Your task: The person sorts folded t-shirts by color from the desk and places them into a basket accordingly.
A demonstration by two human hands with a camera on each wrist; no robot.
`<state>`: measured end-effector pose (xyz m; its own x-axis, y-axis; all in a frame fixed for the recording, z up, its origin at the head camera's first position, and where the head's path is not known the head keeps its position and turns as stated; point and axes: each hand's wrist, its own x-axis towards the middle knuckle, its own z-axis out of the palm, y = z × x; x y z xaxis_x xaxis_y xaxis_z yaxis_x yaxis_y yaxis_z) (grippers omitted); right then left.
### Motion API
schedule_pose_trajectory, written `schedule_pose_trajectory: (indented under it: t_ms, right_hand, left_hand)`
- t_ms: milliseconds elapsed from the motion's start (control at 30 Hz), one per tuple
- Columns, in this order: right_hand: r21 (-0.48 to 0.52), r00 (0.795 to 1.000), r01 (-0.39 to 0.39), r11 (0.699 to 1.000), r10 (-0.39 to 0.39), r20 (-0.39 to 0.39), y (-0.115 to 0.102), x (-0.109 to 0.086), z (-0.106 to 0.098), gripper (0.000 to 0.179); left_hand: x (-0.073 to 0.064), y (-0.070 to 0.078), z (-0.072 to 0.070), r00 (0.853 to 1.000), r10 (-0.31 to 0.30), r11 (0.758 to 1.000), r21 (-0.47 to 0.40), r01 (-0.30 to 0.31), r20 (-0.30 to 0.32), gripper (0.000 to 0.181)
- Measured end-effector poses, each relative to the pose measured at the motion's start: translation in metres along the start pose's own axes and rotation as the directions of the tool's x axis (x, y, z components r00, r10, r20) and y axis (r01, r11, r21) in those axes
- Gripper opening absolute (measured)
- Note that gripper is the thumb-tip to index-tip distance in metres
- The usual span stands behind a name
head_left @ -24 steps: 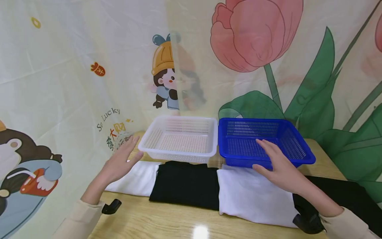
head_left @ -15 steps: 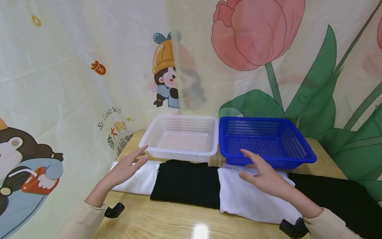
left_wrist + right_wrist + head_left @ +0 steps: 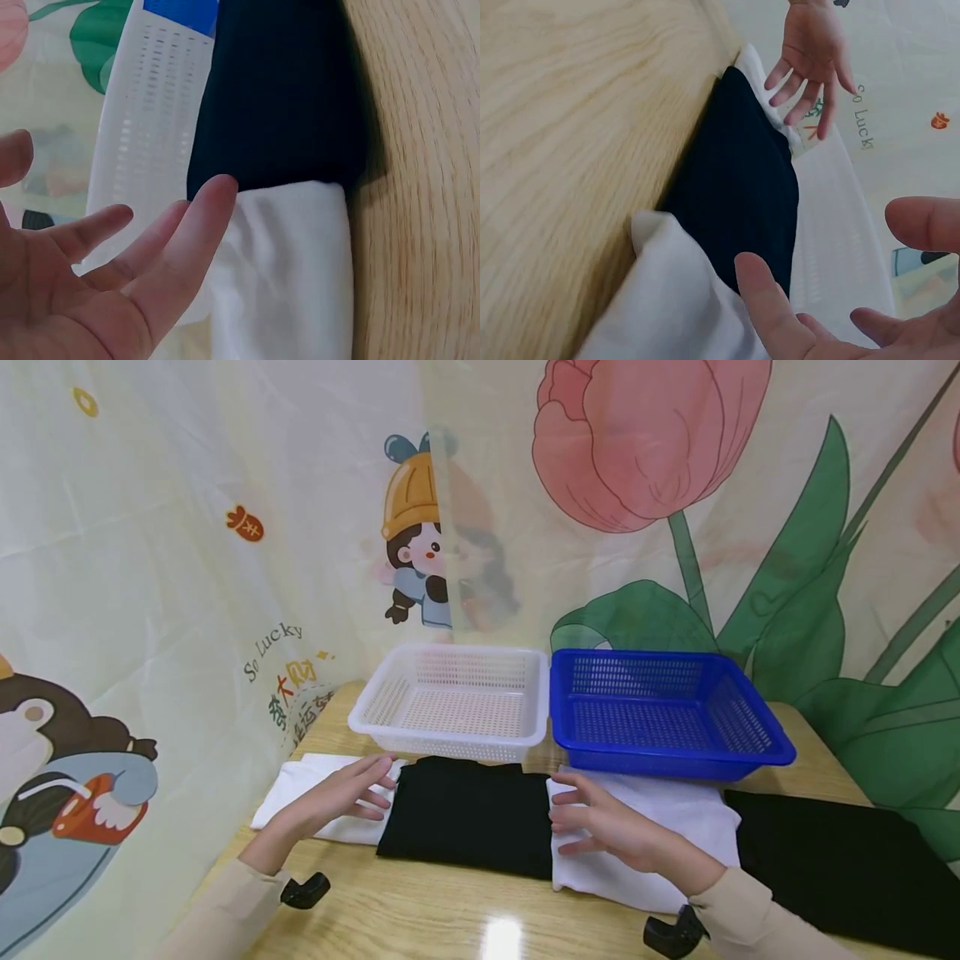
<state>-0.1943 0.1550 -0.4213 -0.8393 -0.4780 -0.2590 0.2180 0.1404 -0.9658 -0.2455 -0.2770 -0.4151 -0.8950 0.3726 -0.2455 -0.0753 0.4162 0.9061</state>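
My left hand (image 3: 337, 795) hovers over the folded white cloth (image 3: 296, 781) at the left, its fingers loosely spread and holding nothing. Over the left part of a second folded white cloth (image 3: 675, 814) is my right hand (image 3: 611, 827), fingers relaxed and apart. Between the two hands lies a folded black cloth (image 3: 465, 818), flat on the table. In the left wrist view the black cloth (image 3: 277, 90) meets the white cloth (image 3: 289, 270) edge to edge. The right wrist view shows the black cloth (image 3: 735, 187) beyond my right fingertips (image 3: 756, 274).
A white perforated basket (image 3: 450, 747) and a blue one (image 3: 667, 763) stand side by side behind the cloths. Another black cloth (image 3: 840, 868) lies at the far right. The wooden table (image 3: 420, 910) reaches a printed curtain (image 3: 337, 485) at the back.
My right hand has moved left and down, from in front of the blue basket to over the white cloth. My left hand has come right and lower, toward the black cloth.
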Motion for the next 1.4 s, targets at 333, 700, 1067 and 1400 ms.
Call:
schedule_pose_trajectory:
  t_ms: [333, 700, 1067, 1400]
  right_hand:
    - [0.066, 0.996, -0.076, 0.995, 0.079, -0.049, 0.010, 0.015, 0.009, 0.085]
    - [-0.001, 0.986, -0.154, 0.988, 0.154, -0.071, 0.000, 0.016, 0.003, 0.087]
    - [0.218, 0.991, -0.135, 0.966, 0.130, 0.037, 0.017, 0.040, 0.010, 0.081]
    - [0.265, 0.995, -0.066, 0.962, 0.084, -0.056, 0.027, 0.055, 0.024, 0.087]
  left_hand:
    - [0.014, -0.008, 0.006, 0.993, -0.112, 0.993, -0.036, 0.113, 0.023, 0.075]
    - [0.018, -0.010, 0.007, 0.989, -0.133, 0.991, 0.017, 0.132, 0.068, 0.072]
    - [0.027, -0.027, 0.016, 0.982, -0.123, 0.988, -0.077, 0.135, 0.144, 0.078]
    - [0.033, -0.038, 0.023, 0.983, 0.004, 0.982, -0.186, 0.030, 0.182, 0.086]
